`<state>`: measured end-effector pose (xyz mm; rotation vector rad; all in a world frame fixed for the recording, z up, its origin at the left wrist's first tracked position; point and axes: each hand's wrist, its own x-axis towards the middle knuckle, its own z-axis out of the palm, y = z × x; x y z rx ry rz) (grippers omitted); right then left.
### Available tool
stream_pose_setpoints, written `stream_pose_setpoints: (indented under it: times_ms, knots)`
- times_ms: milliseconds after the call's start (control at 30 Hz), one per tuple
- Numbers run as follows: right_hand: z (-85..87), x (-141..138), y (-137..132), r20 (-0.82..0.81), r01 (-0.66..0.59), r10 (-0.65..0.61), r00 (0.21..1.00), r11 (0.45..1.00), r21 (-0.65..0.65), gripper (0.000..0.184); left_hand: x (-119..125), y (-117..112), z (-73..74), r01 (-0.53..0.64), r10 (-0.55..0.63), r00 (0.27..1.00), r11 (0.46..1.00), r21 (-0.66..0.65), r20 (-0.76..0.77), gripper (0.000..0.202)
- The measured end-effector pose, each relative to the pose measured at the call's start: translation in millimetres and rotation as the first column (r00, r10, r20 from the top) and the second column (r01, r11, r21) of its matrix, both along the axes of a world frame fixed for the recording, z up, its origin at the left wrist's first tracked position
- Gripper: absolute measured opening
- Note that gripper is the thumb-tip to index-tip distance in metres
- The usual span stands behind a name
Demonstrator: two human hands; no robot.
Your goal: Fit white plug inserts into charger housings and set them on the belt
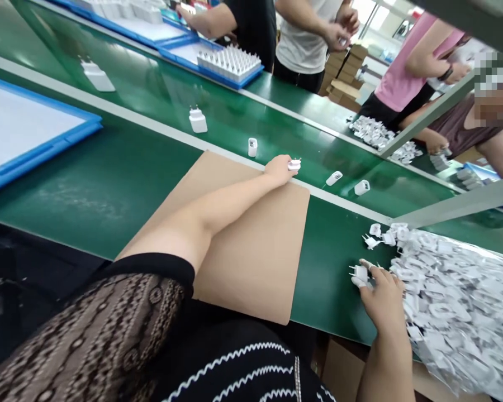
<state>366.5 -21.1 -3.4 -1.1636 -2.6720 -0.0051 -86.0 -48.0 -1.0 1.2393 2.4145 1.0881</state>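
Note:
My left hand (278, 169) is stretched out over the far edge of a brown cardboard sheet (251, 251), at the pale rail of the green line. Its fingers are closed on a white charger plug (294, 164). By the heap at the right, my right hand (383, 293) pinches another white plug (360, 273) whose two metal pins point left. The big pile of white plug parts (461, 301) lies beside that hand on clear plastic. A few loose plugs (371, 241) rest just beyond its fingers.
Along the green belt lie several white plugs (198, 120). A blue-rimmed tray (37, 123) sits at the left. Across the line, co-workers handle parts near a blue tray of upright plugs (230, 61) and another pile (373, 131). Metal frame bars (461, 201) cross at right.

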Motion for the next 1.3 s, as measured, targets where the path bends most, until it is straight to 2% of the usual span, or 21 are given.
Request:
stream_pose_setpoints:
  times_ms: [100, 167, 200, 267, 300, 333, 367, 400, 433, 500, 567, 633, 700, 767, 800, 867, 933, 967, 1033, 1200, 1300]
  knots:
    - [1.4, -6.5, 1.0, -0.143, 0.011, -0.025, 0.989, 0.995, -0.096, 0.040, -10.9, 11.4, -1.4, -0.025, 0.025, 1.000, 0.999, -0.022, -0.016, 0.038]
    - [8.1, -13.7, -1.1, -0.284, 0.048, -0.103, 0.953, 0.980, -0.195, 0.035, -15.2, 3.1, -1.3, -0.079, 0.088, 0.990, 0.994, 0.076, -0.111, 0.057]
    - [11.5, -18.0, -2.7, -0.370, 0.054, -0.151, 0.917, 0.965, -0.258, 0.035, -19.3, -4.5, -1.6, -0.143, 0.170, 0.971, 0.976, 0.163, -0.167, 0.063]
    - [17.3, -29.4, -6.2, -0.534, 0.000, -0.239, 0.811, 0.913, -0.409, 0.041, -33.3, -23.1, -3.7, -0.324, 0.383, 0.899, 0.907, 0.269, -0.211, 0.064]
    - [20.0, -36.9, -8.2, -0.592, -0.058, -0.275, 0.758, 0.875, -0.481, 0.044, -43.0, -32.6, -5.5, -0.444, 0.507, 0.840, 0.847, 0.292, -0.192, 0.066]
    - [23.1, -45.8, -10.2, -0.630, -0.123, -0.303, 0.715, 0.833, -0.539, 0.047, -54.0, -41.3, -7.4, -0.545, 0.597, 0.785, 0.792, 0.276, -0.164, 0.072]
    - [26.8, -55.9, -12.2, -0.654, -0.190, -0.315, 0.688, 0.792, -0.581, 0.048, -65.3, -48.8, -9.1, -0.605, 0.638, 0.758, 0.766, 0.217, -0.137, 0.076]
    - [31.2, -66.9, -14.2, -0.668, -0.250, -0.307, 0.678, 0.759, -0.602, 0.048, -76.4, -54.9, -10.2, -0.620, 0.632, 0.766, 0.774, 0.129, -0.114, 0.075]
    - [36.2, -78.4, -16.1, -0.677, -0.296, -0.279, 0.681, 0.741, -0.603, 0.047, -86.3, -59.6, -10.4, -0.606, 0.607, 0.790, 0.794, 0.041, -0.091, 0.070]
    - [46.5, -100.5, -19.0, -0.689, -0.337, -0.202, 0.696, 0.756, -0.561, 0.040, -100.0, -65.5, -7.3, -0.537, 0.534, 0.843, 0.840, -0.076, -0.059, 0.049]
    - [53.7, -118.6, -20.4, -0.705, -0.341, -0.162, 0.691, 0.787, -0.515, 0.031, -101.2, -69.4, -1.1, -0.495, 0.491, 0.868, 0.868, -0.046, -0.072, 0.034]
    - [54.4, -131.3, -20.5, -0.735, -0.375, -0.207, 0.645, 0.753, -0.541, 0.027, -86.6, -75.8, 4.6, -0.434, 0.440, 0.890, 0.898, 0.077, -0.117, 0.032]
    - [49.0, -139.5, -20.5, -0.732, -0.445, -0.324, 0.599, 0.625, -0.641, 0.032, -55.7, -87.9, 6.6, -0.316, 0.341, 0.932, 0.931, 0.182, -0.126, 0.034]
    - [40.8, -144.6, -21.9, -0.674, -0.508, -0.447, 0.588, 0.444, -0.738, 0.042, -11.8, -106.0, 5.1, -0.160, 0.176, 0.983, 0.965, 0.209, -0.058, 0.037]
    - [37.0, -146.5, -23.3, -0.632, -0.528, -0.492, 0.599, 0.351, -0.773, 0.048, 12.7, -116.4, 3.7, -0.045, 0.045, 0.999, 0.980, 0.192, 0.004, 0.036]
    - [31.2, -149.5, -27.1, -0.554, -0.551, -0.547, 0.628, 0.189, -0.812, 0.055, 60.4, -136.6, 1.1, 0.177, -0.201, 0.974, 0.964, 0.200, 0.105, 0.036]
    - [27.5, -152.2, -31.1, -0.508, -0.557, -0.563, 0.652, 0.099, -0.825, 0.052, 98.2, -152.3, -1.0, 0.335, -0.365, 0.925, 0.914, 0.227, 0.102, 0.031]
    - [25.8, -153.4, -32.8, -0.503, -0.554, -0.562, 0.656, 0.094, -0.827, 0.050, 111.4, -157.6, -2.2, 0.385, -0.412, 0.907, 0.894, 0.228, 0.085, 0.029]
    - [21.5, -155.9, -35.7, -0.531, -0.540, -0.549, 0.645, 0.163, -0.825, 0.047, 126.0, -162.9, -5.4, 0.441, -0.460, 0.886, 0.874, 0.204, 0.054, 0.024]
    - [10.8, -161.6, -44.2, -0.661, -0.461, -0.405, 0.632, 0.489, -0.741, 0.041, 123.8, -159.2, -15.7, 0.469, -0.490, 0.870, 0.856, 0.217, 0.053, 0.031]
    - [12.3, -161.9, -53.2, -0.731, -0.460, -0.137, 0.669, 0.696, -0.551, 0.029, 120.1, -155.7, -19.6, 0.472, -0.502, 0.862, 0.844, 0.253, 0.067, 0.029]
